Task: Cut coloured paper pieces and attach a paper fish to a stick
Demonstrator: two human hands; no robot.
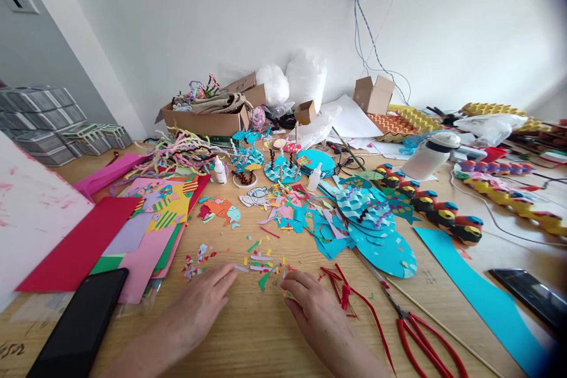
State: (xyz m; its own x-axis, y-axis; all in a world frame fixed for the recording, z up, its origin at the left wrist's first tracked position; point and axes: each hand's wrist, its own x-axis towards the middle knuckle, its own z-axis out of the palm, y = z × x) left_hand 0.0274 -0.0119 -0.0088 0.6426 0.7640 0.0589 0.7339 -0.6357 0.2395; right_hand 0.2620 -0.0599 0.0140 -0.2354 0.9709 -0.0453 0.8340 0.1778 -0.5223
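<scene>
**Both hands laid among paper scraps at the table's front**

The left hand is held palm down over the wooden table, its fingers extended together, and a lilac strip is met or nearly met by its fingertips. Nothing is seen to be grasped by it. The right hand is set opposite, its fingers loosely bent and its thumb held apart from them; no grip is seen there either, though the underside of both palms is hidden.

Between and just beyond the hands, small paper scraps in green, lilac, yellow and red are scattered. Beside the left fingers, a loose cluster of red and lilac bits is gathered. Red paper strips are strewn just beside the right hand, and farther right the red-handled scissors are laid near a thin stick.

Behind the scraps, orange and blue fish cutouts are placed, with one white glue bottle stood upright beyond them. To the right, patterned blue discs are overlapped. Coloured paper sheets are stacked at the left, where their near edge is partly covered by a black phone.
</scene>
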